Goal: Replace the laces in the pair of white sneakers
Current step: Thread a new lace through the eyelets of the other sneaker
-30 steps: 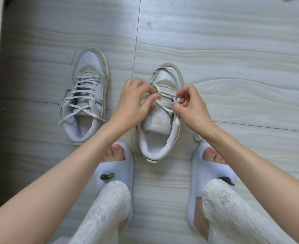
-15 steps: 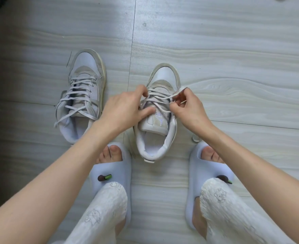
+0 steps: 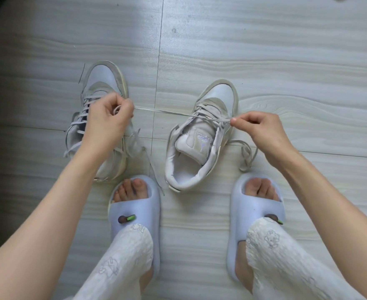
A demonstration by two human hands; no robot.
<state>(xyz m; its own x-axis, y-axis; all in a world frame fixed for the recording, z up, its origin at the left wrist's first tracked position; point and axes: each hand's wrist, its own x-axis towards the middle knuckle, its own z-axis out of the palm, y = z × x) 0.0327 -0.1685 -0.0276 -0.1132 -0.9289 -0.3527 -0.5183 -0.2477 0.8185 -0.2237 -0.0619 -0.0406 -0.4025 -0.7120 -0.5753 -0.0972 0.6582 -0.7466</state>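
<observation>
1. the floor (image 3: 264, 50) is pale grey tile with a wood-grain pattern; a dark grout line runs up the middle and another crosses level with the shoes.
2. a light strip of wall or skirting shows along the far left edge (too little to tell which).
3. the right sneaker (image 3: 202, 135) stands toes-away, tilted rightward, tongue pulled back; the left sneaker (image 3: 104, 87) sits beside it, laced.
4. the left hand (image 3: 107, 124) curls its grip around the lace (image 3: 167, 112), which runs taut across to the right hand (image 3: 258, 131), pinched there between thumb and forefinger.
5. slack lace loops lie on the floor by each shoe.
6. the left hand and forearm cover much of the left sneaker's middle and heel.
7. blue slides (image 3: 135, 213) and patterned trouser legs fill the foreground, cut off at the bottom edge.
</observation>
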